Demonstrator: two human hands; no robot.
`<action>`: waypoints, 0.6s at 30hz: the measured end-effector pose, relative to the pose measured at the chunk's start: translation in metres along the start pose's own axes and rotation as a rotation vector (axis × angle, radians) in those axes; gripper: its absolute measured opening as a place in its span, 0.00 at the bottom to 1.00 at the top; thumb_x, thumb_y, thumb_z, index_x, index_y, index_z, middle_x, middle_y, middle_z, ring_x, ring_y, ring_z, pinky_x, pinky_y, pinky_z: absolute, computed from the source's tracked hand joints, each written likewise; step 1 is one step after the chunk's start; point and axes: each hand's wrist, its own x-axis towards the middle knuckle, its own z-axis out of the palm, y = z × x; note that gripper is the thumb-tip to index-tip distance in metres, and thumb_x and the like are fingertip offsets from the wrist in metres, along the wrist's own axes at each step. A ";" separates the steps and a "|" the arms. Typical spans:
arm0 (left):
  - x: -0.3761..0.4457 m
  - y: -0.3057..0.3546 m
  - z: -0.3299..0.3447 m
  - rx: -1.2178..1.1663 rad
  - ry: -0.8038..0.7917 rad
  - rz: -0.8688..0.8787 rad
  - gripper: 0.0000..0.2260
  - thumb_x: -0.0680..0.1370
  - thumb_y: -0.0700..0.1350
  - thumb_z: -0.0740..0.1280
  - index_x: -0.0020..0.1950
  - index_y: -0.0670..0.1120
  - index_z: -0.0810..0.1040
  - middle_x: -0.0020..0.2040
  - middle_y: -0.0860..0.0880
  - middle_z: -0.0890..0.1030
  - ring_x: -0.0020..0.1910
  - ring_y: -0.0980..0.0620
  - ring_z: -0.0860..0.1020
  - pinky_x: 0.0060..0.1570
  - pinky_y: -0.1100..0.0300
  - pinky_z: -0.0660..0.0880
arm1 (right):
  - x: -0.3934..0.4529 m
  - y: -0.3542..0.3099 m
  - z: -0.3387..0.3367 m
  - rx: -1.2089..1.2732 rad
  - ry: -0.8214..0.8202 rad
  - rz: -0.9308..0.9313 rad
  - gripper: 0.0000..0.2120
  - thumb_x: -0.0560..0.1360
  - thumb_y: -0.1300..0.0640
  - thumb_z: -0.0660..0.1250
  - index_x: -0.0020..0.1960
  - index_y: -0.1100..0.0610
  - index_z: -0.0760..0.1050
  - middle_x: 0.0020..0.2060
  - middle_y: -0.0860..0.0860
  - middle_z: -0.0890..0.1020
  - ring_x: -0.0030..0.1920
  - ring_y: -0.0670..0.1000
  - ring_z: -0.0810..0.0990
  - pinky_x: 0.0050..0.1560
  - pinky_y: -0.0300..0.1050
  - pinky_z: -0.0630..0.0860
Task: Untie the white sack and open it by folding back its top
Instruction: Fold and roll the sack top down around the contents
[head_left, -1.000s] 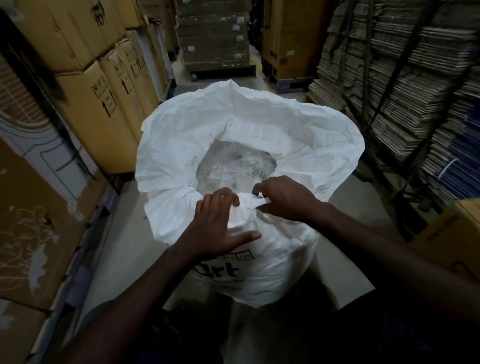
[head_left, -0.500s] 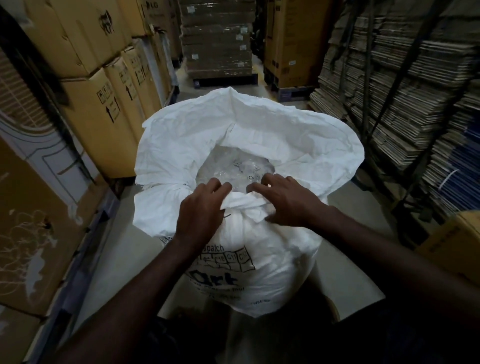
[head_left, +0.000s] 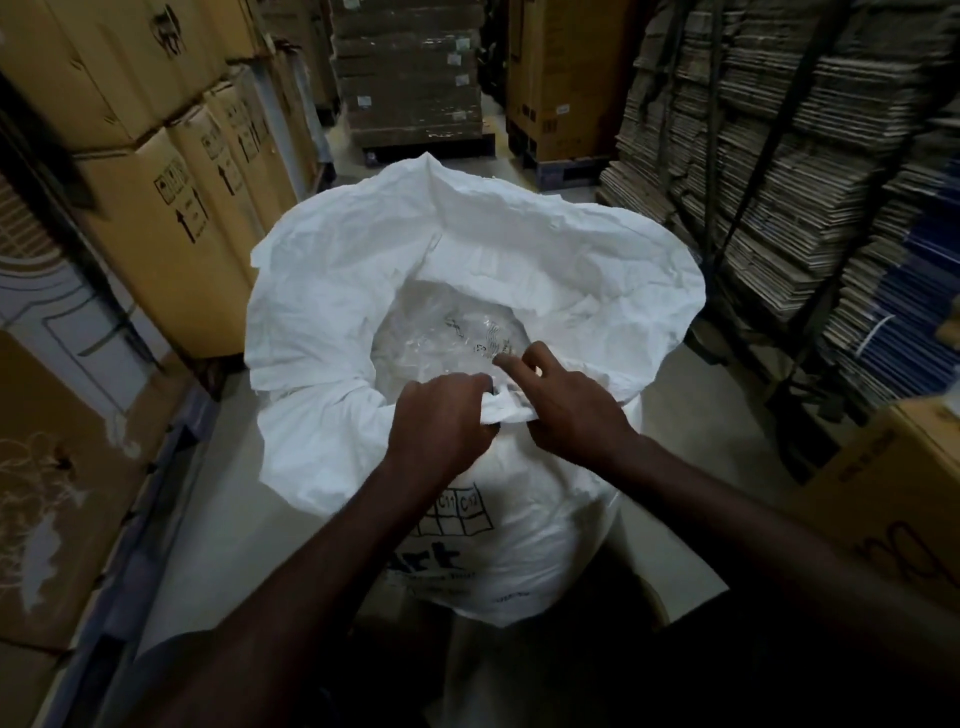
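Observation:
A large white sack (head_left: 519, 525) stands on the floor in front of me, with dark print on its near side. Its top (head_left: 337, 312) is open and folded outward in a wide crumpled collar. Clear plastic packaging (head_left: 441, 343) shows inside the mouth. My left hand (head_left: 441, 421) is closed on the near rim of the sack. My right hand (head_left: 566, 410) pinches the same bunched rim just to the right, with its index finger stretched toward the opening.
Stacked brown cartons (head_left: 171, 208) line the left side. Bundles of flattened cardboard (head_left: 779, 182) fill racks on the right. A loaded pallet (head_left: 415, 78) stands at the far end of the aisle. Another carton (head_left: 893, 499) sits at the near right.
Both hands have shifted along the near rim and gathered it into a bunch between them. The view has tilted slightly, and the sack's collar looks spread wider on the left.

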 end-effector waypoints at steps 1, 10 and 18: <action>-0.001 0.001 0.002 0.027 0.032 0.030 0.13 0.77 0.52 0.72 0.61 0.55 0.81 0.48 0.51 0.84 0.47 0.46 0.85 0.48 0.51 0.75 | 0.001 0.005 -0.003 0.058 -0.063 -0.027 0.39 0.71 0.61 0.70 0.79 0.46 0.63 0.70 0.51 0.68 0.44 0.59 0.83 0.35 0.48 0.72; -0.013 -0.010 0.026 0.113 0.304 0.208 0.23 0.67 0.32 0.69 0.59 0.50 0.80 0.55 0.44 0.78 0.46 0.40 0.74 0.38 0.49 0.70 | 0.032 0.058 -0.071 0.064 -0.460 -0.196 0.46 0.70 0.63 0.76 0.82 0.40 0.62 0.83 0.46 0.61 0.71 0.47 0.72 0.70 0.42 0.70; -0.016 -0.022 0.030 0.055 0.308 0.351 0.20 0.71 0.32 0.63 0.59 0.47 0.80 0.58 0.42 0.82 0.39 0.40 0.77 0.38 0.51 0.72 | 0.040 0.070 -0.059 -0.241 -0.527 -0.157 0.63 0.64 0.37 0.82 0.81 0.28 0.38 0.84 0.43 0.58 0.78 0.56 0.67 0.70 0.67 0.70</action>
